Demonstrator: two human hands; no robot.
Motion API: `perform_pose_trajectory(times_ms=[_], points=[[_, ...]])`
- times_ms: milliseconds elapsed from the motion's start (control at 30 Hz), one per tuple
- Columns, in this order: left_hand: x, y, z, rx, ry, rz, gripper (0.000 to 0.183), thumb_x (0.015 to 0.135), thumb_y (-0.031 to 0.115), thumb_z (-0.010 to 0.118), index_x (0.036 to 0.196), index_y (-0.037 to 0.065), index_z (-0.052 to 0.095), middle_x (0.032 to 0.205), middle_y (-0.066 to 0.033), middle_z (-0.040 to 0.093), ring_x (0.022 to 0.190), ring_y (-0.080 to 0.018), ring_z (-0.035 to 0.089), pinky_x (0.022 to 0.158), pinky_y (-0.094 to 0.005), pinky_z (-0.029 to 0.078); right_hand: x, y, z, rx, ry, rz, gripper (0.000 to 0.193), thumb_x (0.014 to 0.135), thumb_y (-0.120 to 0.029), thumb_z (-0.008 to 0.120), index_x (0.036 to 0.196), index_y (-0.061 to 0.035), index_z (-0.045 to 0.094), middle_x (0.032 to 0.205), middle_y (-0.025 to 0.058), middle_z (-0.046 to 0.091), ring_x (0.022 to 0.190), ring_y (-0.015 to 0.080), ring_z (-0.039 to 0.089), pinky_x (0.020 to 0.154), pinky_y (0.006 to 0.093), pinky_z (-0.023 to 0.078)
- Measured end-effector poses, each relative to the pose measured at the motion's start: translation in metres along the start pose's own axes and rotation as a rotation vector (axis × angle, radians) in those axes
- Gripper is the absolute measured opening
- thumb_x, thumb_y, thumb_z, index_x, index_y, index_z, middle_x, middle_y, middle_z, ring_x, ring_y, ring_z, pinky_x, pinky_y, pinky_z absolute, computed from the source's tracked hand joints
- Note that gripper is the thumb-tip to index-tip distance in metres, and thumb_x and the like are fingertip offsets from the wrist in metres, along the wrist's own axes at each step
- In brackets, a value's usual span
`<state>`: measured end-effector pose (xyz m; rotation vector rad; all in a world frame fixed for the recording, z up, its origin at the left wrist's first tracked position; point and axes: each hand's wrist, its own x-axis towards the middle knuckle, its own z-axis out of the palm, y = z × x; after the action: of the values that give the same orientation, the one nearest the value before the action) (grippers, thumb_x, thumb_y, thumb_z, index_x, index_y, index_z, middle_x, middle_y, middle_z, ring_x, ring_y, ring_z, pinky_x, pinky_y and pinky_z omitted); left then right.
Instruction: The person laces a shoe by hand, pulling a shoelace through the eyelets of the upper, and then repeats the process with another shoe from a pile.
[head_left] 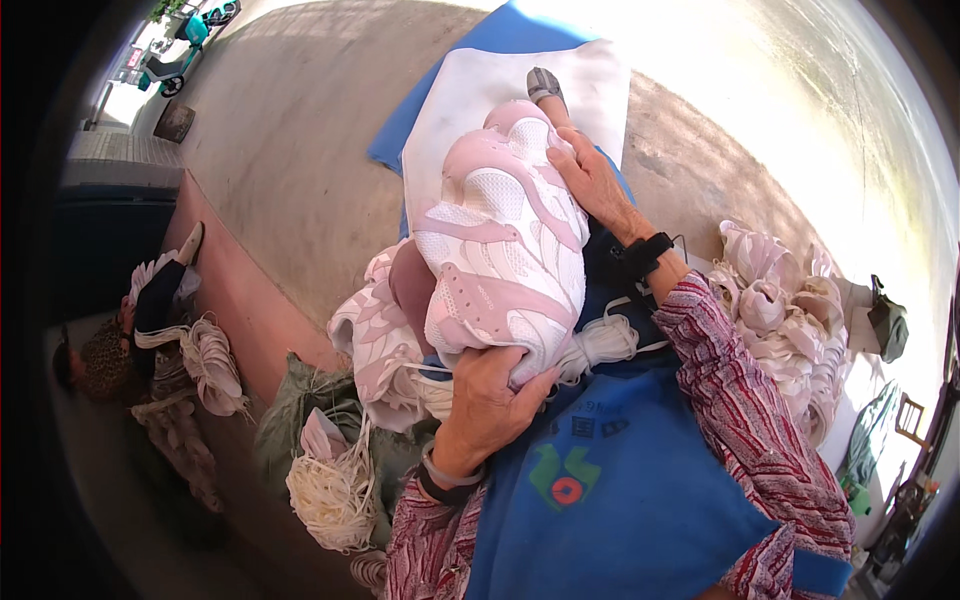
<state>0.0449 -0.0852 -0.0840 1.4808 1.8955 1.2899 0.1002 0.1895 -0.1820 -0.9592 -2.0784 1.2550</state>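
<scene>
Shoe upper (505, 240): pink and white, on the blue apron (620, 480), over the lap.
Left hand (490, 400): clamped on its near end.
Right hand (590, 180): pressed along its far side.
Handling: likely light, soft, floppy; best held at both ends.

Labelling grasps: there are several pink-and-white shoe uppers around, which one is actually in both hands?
The shoe upper on the lap, over the blue apron: left hand grips its near end, right hand its far side. The pile at the right lies untouched.

On my lap lay the shoe upper (505, 235), left hand (490, 395) at its near end, right hand (592, 180) on its far side; laces (330, 490) lay to my left.
</scene>
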Motion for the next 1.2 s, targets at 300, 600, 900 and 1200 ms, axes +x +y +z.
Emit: perform_pose_trajectory(times_ms=[300, 600, 900, 1200], points=[[0.005, -0.018, 0.008, 0.137, -0.144, 0.111, 0.033, 0.071, 0.023, 0.076, 0.097, 0.006, 0.065, 0.076, -0.0135, 0.067, 0.070, -0.0314, 0.066, 0.064, -0.0397, 0.051, -0.008, -0.035, -0.026, -0.068, -0.079, -0.003, 0.054, 0.095, -0.042, 0.049, 0.128, 0.0013, 0.056, 0.117, 0.0248, 0.061, 0.113, 0.0381, 0.057, 0.099, 0.0401, 0.042], [0.017, -0.025, 0.019, 0.315, -0.335, 0.169, 0.032, 0.075, 0.015, 0.067, 0.104, 0.004, 0.063, 0.073, -0.0127, 0.066, 0.063, -0.0292, 0.066, 0.056, -0.0409, 0.052, -0.071, -0.134, -0.011, -0.470, -0.418, -0.071, 0.088, 0.074, -0.043, 0.076, 0.140, -0.0010, 0.034, 0.136, 0.0355, 0.034, 0.125, 0.0495, 0.039, 0.103, 0.0475, 0.039], [0.018, -0.024, 0.035, 0.418, -0.521, 0.169, 0.041, 0.076, 0.017, 0.066, 0.113, 0.001, 0.059, 0.088, -0.0143, 0.065, 0.082, -0.0275, 0.065, 0.059, -0.0389, 0.053, -0.072, -0.105, 0.000, -0.689, -0.295, -0.253, 0.076, 0.076, -0.037, 0.072, 0.131, 0.0076, 0.043, 0.135, 0.0414, 0.029, 0.121, 0.0554, 0.039, 0.102, 0.0520, 0.038], [0.010, -0.010, -0.039, -0.180, -0.284, -0.180, 0.016, 0.087, 0.015, 0.066, 0.095, 0.002, 0.060, 0.094, -0.0140, 0.066, 0.086, -0.0242, 0.065, 0.077, -0.0337, 0.052, -0.062, -0.069, -0.021, -0.308, -0.206, -0.081, 0.057, 0.071, -0.023, 0.072, 0.110, 0.0124, 0.050, 0.136, 0.0330, 0.040, 0.127, 0.0429, 0.042, 0.104, 0.0413, 0.038]])
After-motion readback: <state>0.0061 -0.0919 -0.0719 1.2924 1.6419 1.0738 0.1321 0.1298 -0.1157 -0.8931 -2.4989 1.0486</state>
